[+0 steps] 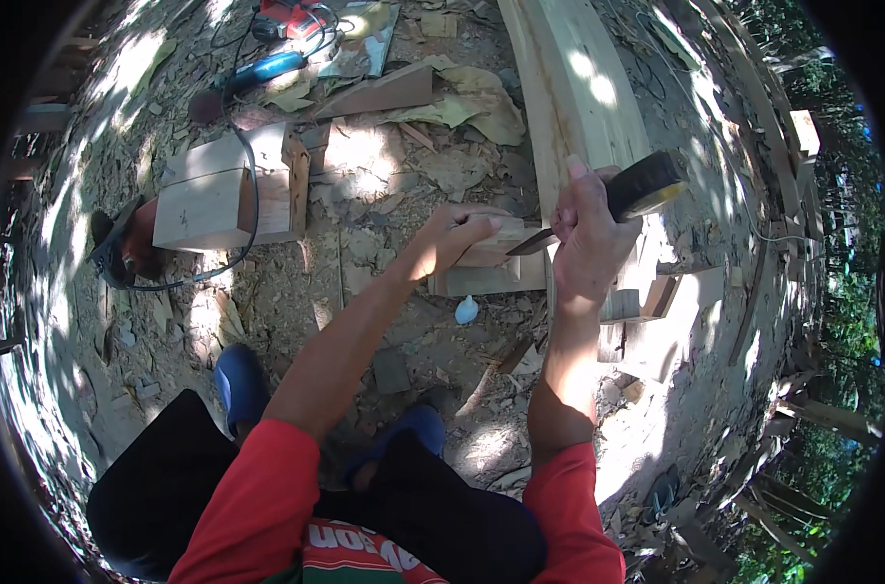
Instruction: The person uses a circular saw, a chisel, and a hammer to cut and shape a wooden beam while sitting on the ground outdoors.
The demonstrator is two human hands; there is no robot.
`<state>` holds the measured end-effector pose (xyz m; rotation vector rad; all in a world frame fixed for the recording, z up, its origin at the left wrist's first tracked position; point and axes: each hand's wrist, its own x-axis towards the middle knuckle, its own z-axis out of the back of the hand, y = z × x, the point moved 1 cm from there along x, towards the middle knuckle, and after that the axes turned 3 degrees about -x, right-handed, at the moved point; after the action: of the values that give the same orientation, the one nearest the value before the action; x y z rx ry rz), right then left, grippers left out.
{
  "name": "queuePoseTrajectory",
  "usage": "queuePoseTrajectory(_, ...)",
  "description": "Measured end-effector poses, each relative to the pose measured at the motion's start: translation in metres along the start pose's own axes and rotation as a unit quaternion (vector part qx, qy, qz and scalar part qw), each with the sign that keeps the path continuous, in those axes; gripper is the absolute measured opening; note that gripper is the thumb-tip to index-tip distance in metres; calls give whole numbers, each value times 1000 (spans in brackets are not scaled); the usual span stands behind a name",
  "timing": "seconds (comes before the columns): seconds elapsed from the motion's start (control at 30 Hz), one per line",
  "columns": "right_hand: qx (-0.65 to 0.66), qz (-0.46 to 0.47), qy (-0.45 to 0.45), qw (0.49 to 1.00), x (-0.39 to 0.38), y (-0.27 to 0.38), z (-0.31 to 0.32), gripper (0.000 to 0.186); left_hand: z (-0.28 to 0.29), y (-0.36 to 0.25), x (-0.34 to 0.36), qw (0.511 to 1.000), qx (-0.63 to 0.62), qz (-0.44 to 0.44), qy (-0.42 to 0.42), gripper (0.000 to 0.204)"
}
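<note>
My right hand (596, 234) is closed around a bladed tool with a thick black-and-yellow handle (649, 183). Its dark, narrow blade (532, 243) slants down to the left, with the tip against or just above a small pale wood block (491, 245). I cannot tell what kind of blade it is. My left hand (454, 234) grips that block from its left side, thumb along the top. Beneath it lies another piece of wood (506, 280), beside a long thick beam (589, 88) running away from me. A small whitish-blue object (467, 310) lies on the ground nearby.
A large squared wood block (204, 200) stands at left with a black cable (252, 195) across it. Beyond are a blue power tool (270, 68), a red tool (292, 19) and a wooden wedge (379, 94). Wood offcuts (657, 297) sit right of my right forearm.
</note>
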<state>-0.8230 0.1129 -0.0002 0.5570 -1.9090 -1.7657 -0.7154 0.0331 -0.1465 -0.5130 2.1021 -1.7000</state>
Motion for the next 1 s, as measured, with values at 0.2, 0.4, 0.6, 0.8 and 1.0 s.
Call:
queuePoseTrajectory(0.2, -10, 3, -2, 1000, 6, 2, -2, 21, 2, 6, 0, 1000, -5, 3, -8, 46)
queuePoseTrajectory(0.4, -4, 2, -11, 1000, 7, -9, -10, 20, 1, 12, 2, 1000, -20, -17, -15, 45)
queuePoseTrajectory(0.6, -21, 12, -5, 1000, 3, 6, -8, 19, 1, 6, 0, 1000, -26, 2, -9, 46)
queuePoseTrajectory(0.8, -56, -34, -17, 998, -13, -20, -6, 21, 0, 13, 3, 999, -21, -15, -29, 44)
queuePoseTrajectory(1.0, -51, 27, -39, 998, -4, -12, -15, 20, 1, 12, 2, 999, -28, -30, -14, 43)
